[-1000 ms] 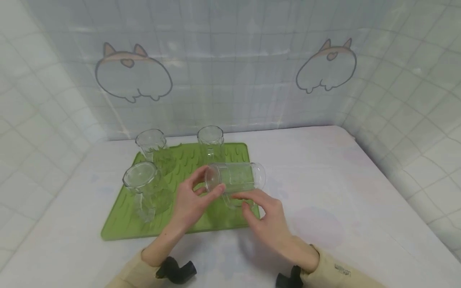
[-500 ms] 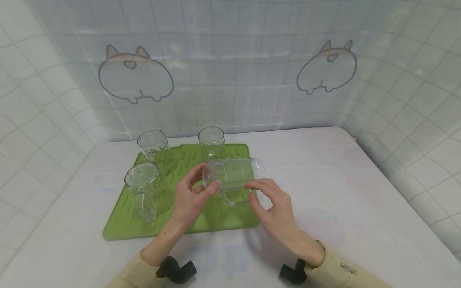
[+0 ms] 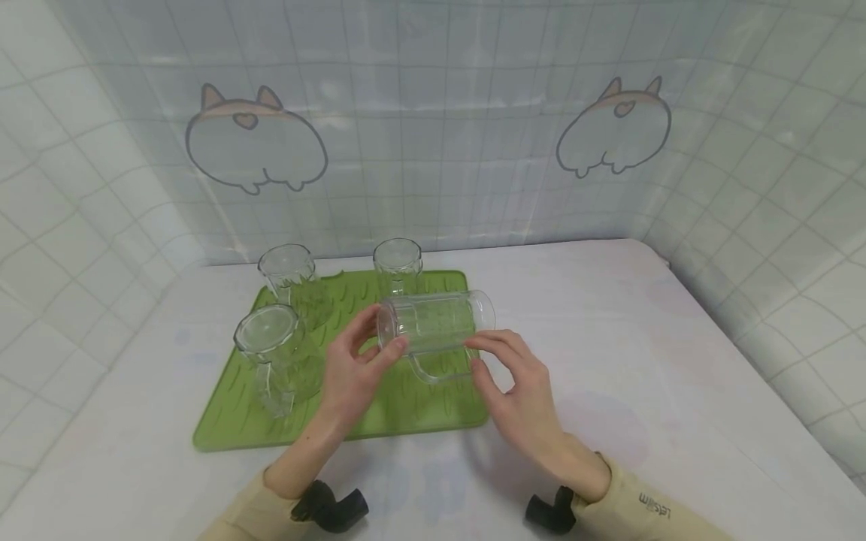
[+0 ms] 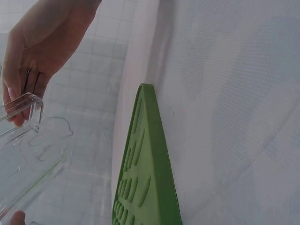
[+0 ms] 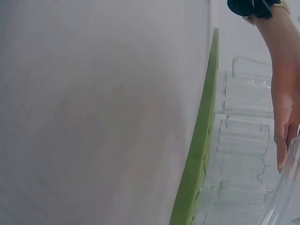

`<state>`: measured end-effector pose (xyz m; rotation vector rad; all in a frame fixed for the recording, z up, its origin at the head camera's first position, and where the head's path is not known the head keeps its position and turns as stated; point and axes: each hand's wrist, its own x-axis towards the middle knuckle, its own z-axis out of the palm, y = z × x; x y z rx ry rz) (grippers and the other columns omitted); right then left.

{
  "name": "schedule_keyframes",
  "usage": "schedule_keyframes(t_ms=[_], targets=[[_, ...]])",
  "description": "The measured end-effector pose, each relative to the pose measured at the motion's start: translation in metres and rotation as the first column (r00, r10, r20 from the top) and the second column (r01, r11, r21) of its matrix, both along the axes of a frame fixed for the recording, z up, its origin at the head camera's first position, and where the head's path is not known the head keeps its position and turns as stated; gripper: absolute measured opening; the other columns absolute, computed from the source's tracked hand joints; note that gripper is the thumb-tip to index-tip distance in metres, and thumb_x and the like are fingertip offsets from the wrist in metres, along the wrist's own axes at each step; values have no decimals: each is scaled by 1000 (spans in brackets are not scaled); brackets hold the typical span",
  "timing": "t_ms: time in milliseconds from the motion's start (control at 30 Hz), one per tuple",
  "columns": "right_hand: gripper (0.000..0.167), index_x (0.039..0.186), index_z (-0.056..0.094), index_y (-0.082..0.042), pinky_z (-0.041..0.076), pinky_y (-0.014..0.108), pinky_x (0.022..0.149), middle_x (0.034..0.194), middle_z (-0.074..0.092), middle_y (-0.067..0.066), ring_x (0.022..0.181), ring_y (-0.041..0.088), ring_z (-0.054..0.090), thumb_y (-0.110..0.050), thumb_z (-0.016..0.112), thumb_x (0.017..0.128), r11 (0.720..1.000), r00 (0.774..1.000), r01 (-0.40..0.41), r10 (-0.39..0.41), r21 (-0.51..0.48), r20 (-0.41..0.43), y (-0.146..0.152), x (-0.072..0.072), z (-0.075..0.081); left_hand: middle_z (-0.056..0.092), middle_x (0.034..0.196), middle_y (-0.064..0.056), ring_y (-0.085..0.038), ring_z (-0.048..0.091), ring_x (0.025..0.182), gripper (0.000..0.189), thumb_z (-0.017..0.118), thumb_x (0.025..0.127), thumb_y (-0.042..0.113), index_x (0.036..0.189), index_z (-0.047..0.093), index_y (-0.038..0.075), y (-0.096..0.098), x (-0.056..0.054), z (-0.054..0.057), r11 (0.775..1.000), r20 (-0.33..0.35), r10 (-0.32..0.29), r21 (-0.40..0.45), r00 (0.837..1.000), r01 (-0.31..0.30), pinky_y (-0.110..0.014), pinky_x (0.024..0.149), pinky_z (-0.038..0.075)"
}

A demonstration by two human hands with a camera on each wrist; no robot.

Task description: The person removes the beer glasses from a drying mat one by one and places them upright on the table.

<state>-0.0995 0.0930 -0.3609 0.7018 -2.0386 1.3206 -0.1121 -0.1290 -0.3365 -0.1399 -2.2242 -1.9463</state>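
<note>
A clear glass mug (image 3: pixel 433 323) is held on its side above the green mat, its handle (image 3: pixel 440 374) towards me. My left hand (image 3: pixel 355 368) grips its left end, thumb in front and fingers behind. My right hand (image 3: pixel 517 383) pinches the mug near its right end, where the handle joins. The left wrist view shows the right hand's fingers (image 4: pixel 18 105) at the mug's handle, partly seen through the glass. In the right wrist view the left hand (image 5: pixel 287 98) reaches down to the mug (image 5: pixel 286 197), which is cut off by the frame edge.
A ridged green mat (image 3: pixel 406 413) lies on the pale tablecloth (image 3: pixel 609 338). Other glass mugs stand on it: one front left (image 3: pixel 271 353), one back left (image 3: pixel 287 274), one at the back (image 3: pixel 398 267). A tile-patterned curtain (image 3: pixel 440 150) encloses the back and sides.
The mug has risen slightly and tilted up at its right end. My right hand has shifted right and up, from the handle's middle to the mug's right end. Standing mugs stayed put.
</note>
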Motion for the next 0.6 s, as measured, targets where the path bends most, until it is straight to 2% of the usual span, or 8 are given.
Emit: schedule_keyframes(t_ms=[333,600], targets=[[21,111,71,-6,50,22,95,110,68,2,105,19,64,1,65,92,997,997,67,-66,-24,31,2,-2,-1,54,140,-21,-31,53,126,64,69,89,8,146,42,-2,1,1,1,999,-39,25,33,999,-24,-17,98,52],[16,109,71,-9,53,27,88,107,68,-3,99,14,63,-8,66,94,997,984,77,-79,21,162,2,-2,-2,55,138,-20,-27,53,123,63,68,89,7,146,43,-1,-1,1,0,998,-52,31,56,998,-28,-17,98,52]])
